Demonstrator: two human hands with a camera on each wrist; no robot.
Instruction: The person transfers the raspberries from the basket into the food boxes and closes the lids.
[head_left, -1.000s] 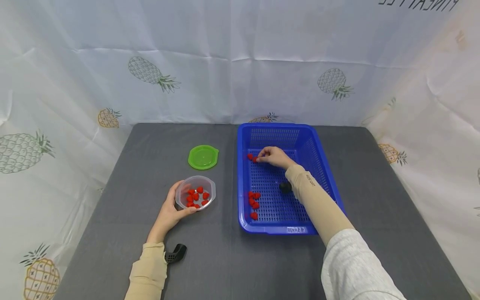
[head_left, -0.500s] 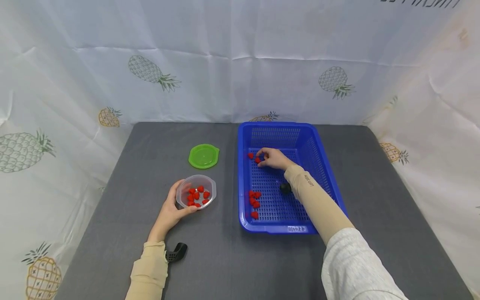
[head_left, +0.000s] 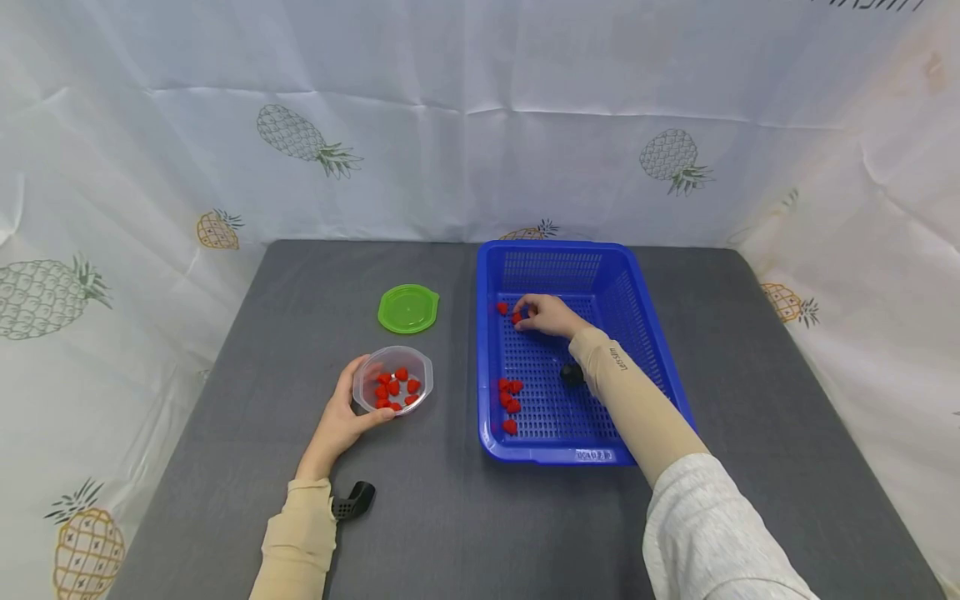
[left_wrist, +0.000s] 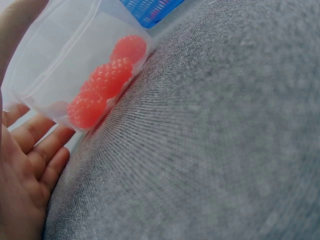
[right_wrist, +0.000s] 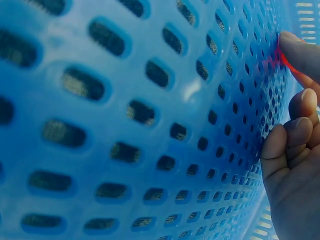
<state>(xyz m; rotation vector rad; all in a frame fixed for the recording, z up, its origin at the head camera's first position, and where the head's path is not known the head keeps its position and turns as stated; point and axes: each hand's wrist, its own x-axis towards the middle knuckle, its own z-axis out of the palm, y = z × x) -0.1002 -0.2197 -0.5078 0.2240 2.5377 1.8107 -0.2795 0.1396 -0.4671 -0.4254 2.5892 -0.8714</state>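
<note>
My left hand (head_left: 333, 429) holds a clear plastic tub (left_wrist: 55, 55) on the table, fingers round its far left side and thumb along the near rim. Several red raspberries (left_wrist: 111, 77) lie in the tub. Inside the blue basket (head_left: 486, 358), my right hand (head_left: 552, 317) pinches a raspberry (head_left: 516, 318) between thumb and fingertips, low over the perforated floor. The right wrist view shows only a red sliver of it behind the thumb. Another raspberry (head_left: 502, 308) lies just left of it, and a small group of raspberries (head_left: 512, 405) rests along the basket's near left side.
A green lid (head_left: 407, 308) lies flat on the grey table (head_left: 465, 533) behind the tub. The basket's raised walls surround my right hand. Black wrist devices (head_left: 354, 502) show on both arms. White pineapple-print curtains (head_left: 480, 167) hang round the table.
My right fingers part beside the raspberry, shift slightly right, then close on it. The left hand and tub stay in place; the head view tilts down slightly.
</note>
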